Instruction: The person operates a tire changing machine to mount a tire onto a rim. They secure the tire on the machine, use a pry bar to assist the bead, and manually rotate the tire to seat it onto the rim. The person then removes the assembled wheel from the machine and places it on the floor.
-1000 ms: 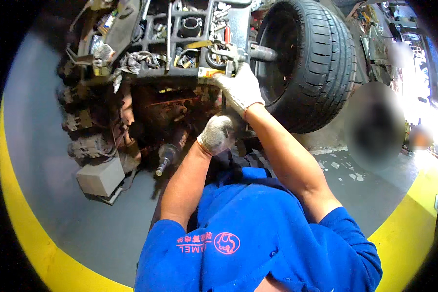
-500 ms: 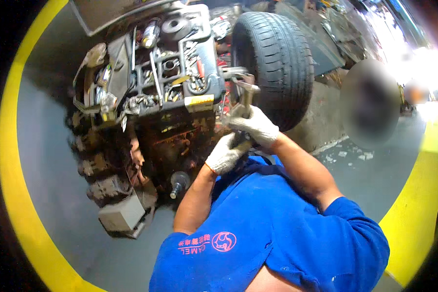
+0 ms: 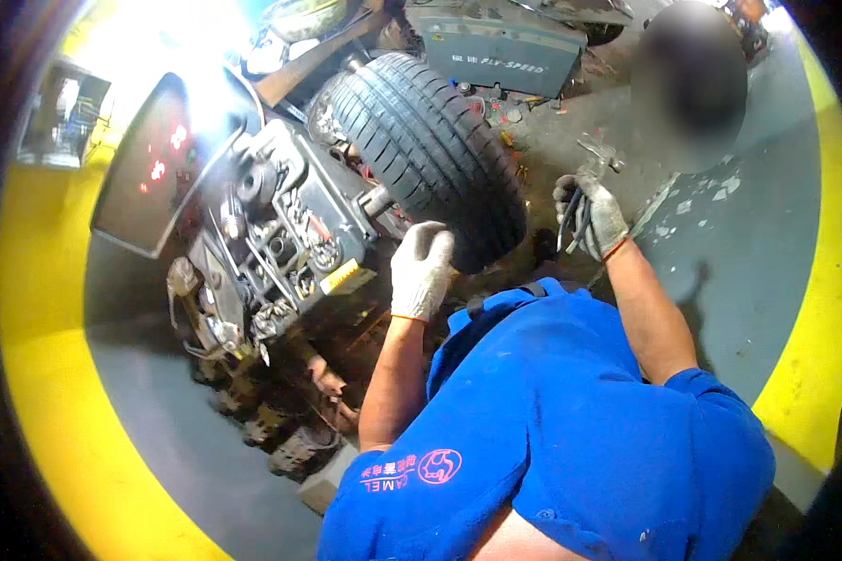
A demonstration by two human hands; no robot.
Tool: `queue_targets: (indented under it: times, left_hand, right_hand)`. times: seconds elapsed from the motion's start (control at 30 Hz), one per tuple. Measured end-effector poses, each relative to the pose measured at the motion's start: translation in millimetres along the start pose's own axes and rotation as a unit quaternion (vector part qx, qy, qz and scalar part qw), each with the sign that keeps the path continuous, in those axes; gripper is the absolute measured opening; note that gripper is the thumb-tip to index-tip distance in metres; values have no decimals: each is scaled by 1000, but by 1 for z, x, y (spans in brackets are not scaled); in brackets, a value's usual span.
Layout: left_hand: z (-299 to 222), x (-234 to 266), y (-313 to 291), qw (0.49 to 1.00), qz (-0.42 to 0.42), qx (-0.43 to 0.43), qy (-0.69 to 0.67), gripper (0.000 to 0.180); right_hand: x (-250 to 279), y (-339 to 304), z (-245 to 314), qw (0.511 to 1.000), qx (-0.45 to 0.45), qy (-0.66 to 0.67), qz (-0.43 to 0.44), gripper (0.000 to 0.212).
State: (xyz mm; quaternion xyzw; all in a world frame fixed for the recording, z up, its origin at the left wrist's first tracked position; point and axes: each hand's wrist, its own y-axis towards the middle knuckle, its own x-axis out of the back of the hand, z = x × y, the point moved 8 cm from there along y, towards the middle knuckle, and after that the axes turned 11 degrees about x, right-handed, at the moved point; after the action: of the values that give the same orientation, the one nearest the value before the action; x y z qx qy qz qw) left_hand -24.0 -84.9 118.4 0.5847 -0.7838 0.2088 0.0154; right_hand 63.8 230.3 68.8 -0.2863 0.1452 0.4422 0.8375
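My right hand (image 3: 593,215), in a white knit glove, is closed round the dark handles of metal pliers with a hammer-like head (image 3: 601,154). The pliers' head points away from me, to the right of the tyre. My left hand (image 3: 423,273), also gloved, is raised in front of the tyre (image 3: 430,150) and right of the balancing machine's tool tray. Its fingers are bent together, and anything between them is hidden. The tyre is mounted upright on the shaft (image 3: 376,201) of the machine.
The tool tray (image 3: 285,154) holds weights and loose tools beside a dark display panel (image 3: 154,159) with red digits. A grey-green metal box (image 3: 500,56) stands behind the tyre. Pale scraps (image 3: 688,206) lie on the floor, and a blurred dark shape (image 3: 688,89) is at upper right.
My hands have parted: the right has swung right with the pliers, while the left has let go of them. The view has turned, bringing the display panel and grey-green box into sight.
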Motion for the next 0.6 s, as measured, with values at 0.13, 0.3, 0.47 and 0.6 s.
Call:
queue_targets:
  times: [0.13,0.3,0.47,0.6]
  left_hand:
    - [-28,-10,33,987,-158,-32,-12,24]
    - [-84,-63,62,901,-284,-79,317,44]
    - [-76,-114,86,788,-262,-3,557,64]
    - [-74,-127,94,777,-215,57,589,81]
  right_hand:
    - [78,31,6,993,-51,62,-89,35]
    - [166,72,15,977,-98,104,-160,28]
    - [253,108,-1,958,-156,145,-195,23]
    - [296,137,-23,948,-170,148,-226,24]
